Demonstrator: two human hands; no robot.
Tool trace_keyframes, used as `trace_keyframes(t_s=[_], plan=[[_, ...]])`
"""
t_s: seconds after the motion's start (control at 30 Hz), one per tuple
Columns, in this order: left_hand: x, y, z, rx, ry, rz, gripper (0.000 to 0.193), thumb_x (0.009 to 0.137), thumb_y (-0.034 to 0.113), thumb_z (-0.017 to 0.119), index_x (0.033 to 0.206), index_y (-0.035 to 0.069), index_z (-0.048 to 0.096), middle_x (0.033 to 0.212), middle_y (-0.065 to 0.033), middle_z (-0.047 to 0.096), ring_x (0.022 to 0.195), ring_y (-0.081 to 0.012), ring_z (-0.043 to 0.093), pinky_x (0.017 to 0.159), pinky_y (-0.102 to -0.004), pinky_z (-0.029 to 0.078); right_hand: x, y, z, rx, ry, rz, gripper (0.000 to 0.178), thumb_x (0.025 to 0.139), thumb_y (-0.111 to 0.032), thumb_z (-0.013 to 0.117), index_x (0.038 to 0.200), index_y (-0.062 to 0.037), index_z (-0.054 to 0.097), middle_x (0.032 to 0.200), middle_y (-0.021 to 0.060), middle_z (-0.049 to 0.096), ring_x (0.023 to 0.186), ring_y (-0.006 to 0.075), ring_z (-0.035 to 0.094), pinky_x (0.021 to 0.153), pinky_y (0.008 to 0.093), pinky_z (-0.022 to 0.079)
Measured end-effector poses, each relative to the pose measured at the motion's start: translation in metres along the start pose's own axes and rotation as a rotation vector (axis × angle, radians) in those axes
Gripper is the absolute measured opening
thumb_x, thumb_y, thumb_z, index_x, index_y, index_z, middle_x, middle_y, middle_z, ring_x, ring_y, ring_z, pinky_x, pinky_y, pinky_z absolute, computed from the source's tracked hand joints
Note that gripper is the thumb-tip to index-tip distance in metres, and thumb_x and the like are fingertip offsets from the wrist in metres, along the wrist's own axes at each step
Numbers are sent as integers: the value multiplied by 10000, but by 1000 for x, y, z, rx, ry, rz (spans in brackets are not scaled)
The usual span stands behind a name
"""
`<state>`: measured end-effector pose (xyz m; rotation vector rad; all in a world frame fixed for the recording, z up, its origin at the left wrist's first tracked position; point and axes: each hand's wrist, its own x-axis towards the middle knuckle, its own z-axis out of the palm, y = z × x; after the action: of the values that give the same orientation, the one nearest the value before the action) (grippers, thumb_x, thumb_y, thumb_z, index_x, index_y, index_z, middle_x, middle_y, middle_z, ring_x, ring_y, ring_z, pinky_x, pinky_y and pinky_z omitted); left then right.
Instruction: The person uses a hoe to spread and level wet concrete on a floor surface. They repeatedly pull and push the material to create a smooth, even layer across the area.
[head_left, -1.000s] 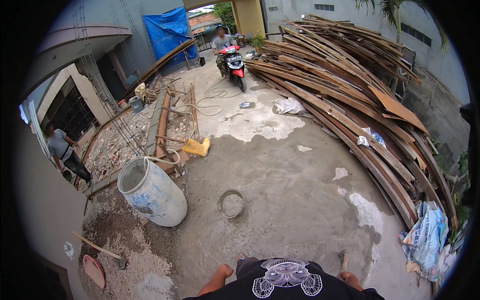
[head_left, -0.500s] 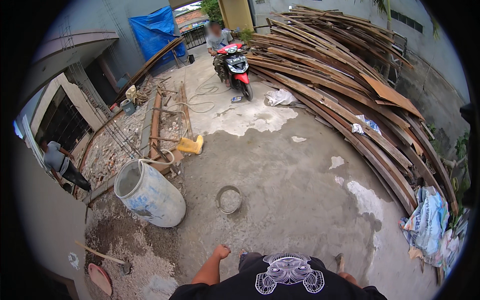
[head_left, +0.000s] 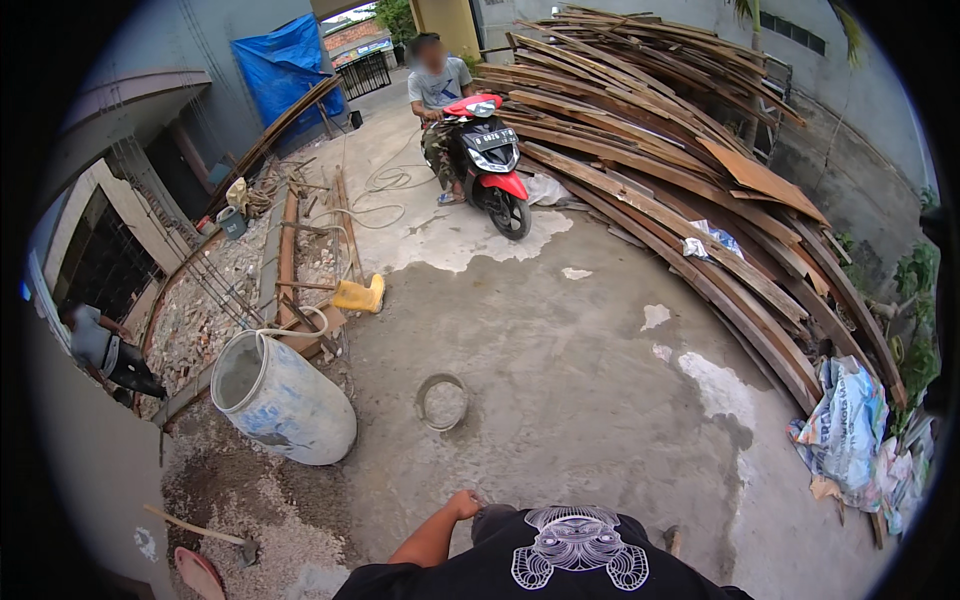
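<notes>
Well, closest up is a black shirt w/ a white line drawing [head_left: 580, 550] on the person's own body. Just past it, to the left, is the bare left hand [head_left: 464, 503], fingers bent in, nr a dark grey trouser leg [head_left: 492, 522]; can't tell if it's gripping s/t. The right hand is out of view, so can't tell how it is.

Far over on the left is a flat pink-red thing [head_left: 198, 573], only part in view. Nr it lies a tool w/ a long wood handle & a grey metal head [head_left: 195, 525], on loose grey gravel [head_left: 285, 525].

Ahead of the left hand, & well apart from it, a round grey bucket [head_left: 420, 402] w/ pale stuff inside sits on the damp grey concrete floor [head_left: 560, 400]. Left of the bucket is a big white & blue open-top drum [head_left: 300, 405] w/ a thin pale hose [head_left: 292, 333] by its rim. Past that: a yellow rubber boot [head_left: 360, 294].

On the right, crumpled blue & white plastic sacks [head_left: 845, 420] lie by a huge heap of long brown wood planks [head_left: 660, 180].

Farther off, a person in a grey shirt [head_left: 95, 338] bends over at left, & a rider in a pale grey tee [head_left: 440, 88] sits on a red & black motorbike [head_left: 490, 155]. Way back hangs a bright blue tarp [head_left: 280, 68], w/ a dark metal gate [head_left: 365, 75] nr it.
</notes>
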<state>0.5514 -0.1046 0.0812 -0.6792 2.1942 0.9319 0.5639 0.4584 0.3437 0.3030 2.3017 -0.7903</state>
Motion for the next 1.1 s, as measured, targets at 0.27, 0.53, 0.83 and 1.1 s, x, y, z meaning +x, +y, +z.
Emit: trace_keyframes(t_s=[0.27, 0.53, 0.83, 1.1], plan=[[1, -46, -7, -55, 39, -91, 369, 754, 334, 706, 1039, 101, 725, 1097, -200, 691, 1041, -341, 656, 901, -394, 516, 67, 72, 32, 229, 37, -213, 226, 748, -197, 734, 890, -37, 661, 770, 112, 659, 737, 271, 654, 782, 354, 515], [5, -35, -2, -106, 76, -89, 386, 760, 326, 720, 1027, 48, 716, 1026, -201, 709, 978, -345, 676, 853, -395, 530, 211, 140, 73, 486, -354, 497, 229, 770, -174, 675, 931, -22, 616, 758, 150, 634, 698, 318, 630, 687, 446, 516], [2, -13, 5, -101, 100, 11, 318, 772, 127, 705, 1064, 1, 686, 789, -134, 712, 680, -200, 678, 657, -346, 536, 238, 142, 80, 595, -319, 767, 293, 777, -143, 650, 1012, 20, 582, 761, 179, 626, 662, 335, 620, 643, 486, 528], [-10, -41, 12, -269, 85, -113, 273, 760, 127, 709, 1003, 5, 682, 722, -138, 695, 641, -219, 670, 608, -345, 528, 218, 129, 78, 571, -394, 802, 279, 759, -117, 650, 998, 7, 577, 717, 173, 611, 614, 317, 611, 597, 459, 528]])
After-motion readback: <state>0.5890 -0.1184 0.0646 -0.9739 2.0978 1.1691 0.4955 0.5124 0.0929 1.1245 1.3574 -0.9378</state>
